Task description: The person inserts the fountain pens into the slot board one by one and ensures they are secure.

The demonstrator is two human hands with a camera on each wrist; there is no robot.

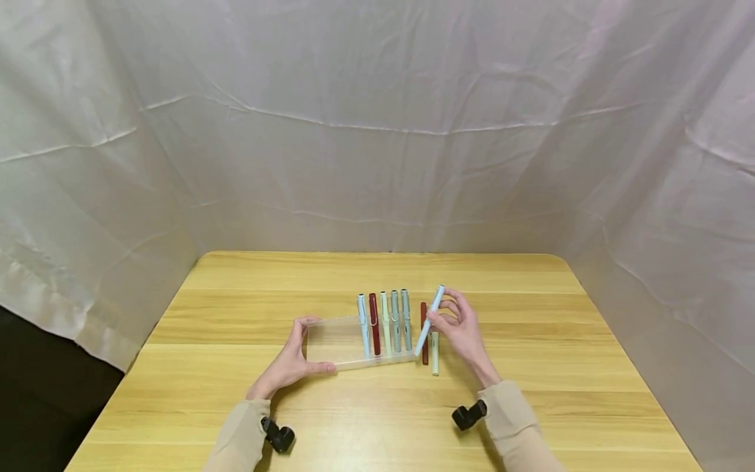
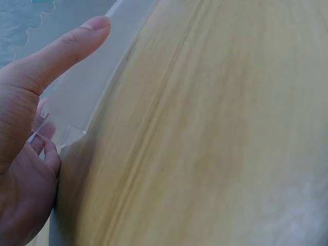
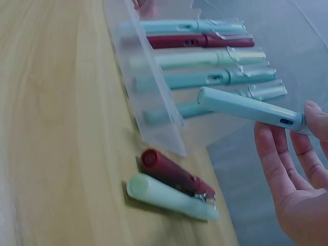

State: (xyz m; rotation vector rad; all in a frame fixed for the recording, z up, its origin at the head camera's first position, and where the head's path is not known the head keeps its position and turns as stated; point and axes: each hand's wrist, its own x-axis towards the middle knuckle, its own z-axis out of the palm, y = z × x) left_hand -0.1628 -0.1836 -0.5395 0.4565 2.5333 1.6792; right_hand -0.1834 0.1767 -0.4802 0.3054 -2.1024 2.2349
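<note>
The left hand (image 1: 290,364) rests on the wooden surface (image 1: 531,393) at the left end of a clear plastic tray (image 1: 333,341). Its grip is spread around that end — fingers at the far corner, thumb laid straight along the near edge, the tray's corner tucked into the web of the hand, as the left wrist view shows.

The tray lies flat, long side across the surface. Its left half holds nothing; in its right half five pens lie side by side, their capped ends sticking out past the far rim: a light blue pen (image 1: 363,324), a dark red pen (image 1: 374,323), a pale green pen (image 1: 385,322), and two grey-blue pens (image 1: 400,320).

Just right of the tray two more pens lie on the bare surface, touching each other — a second dark red pen (image 1: 424,318) and a second pale green pen (image 1: 435,354) beside it.

Over these, the right hand (image 1: 463,331) is raised off the surface and pinches another light blue pen (image 1: 428,321) near its upper end between thumb and fingertips. The pen slants down to the left, its lower end at the tray's right end; whether it touches the tray cannot be told.
</note>
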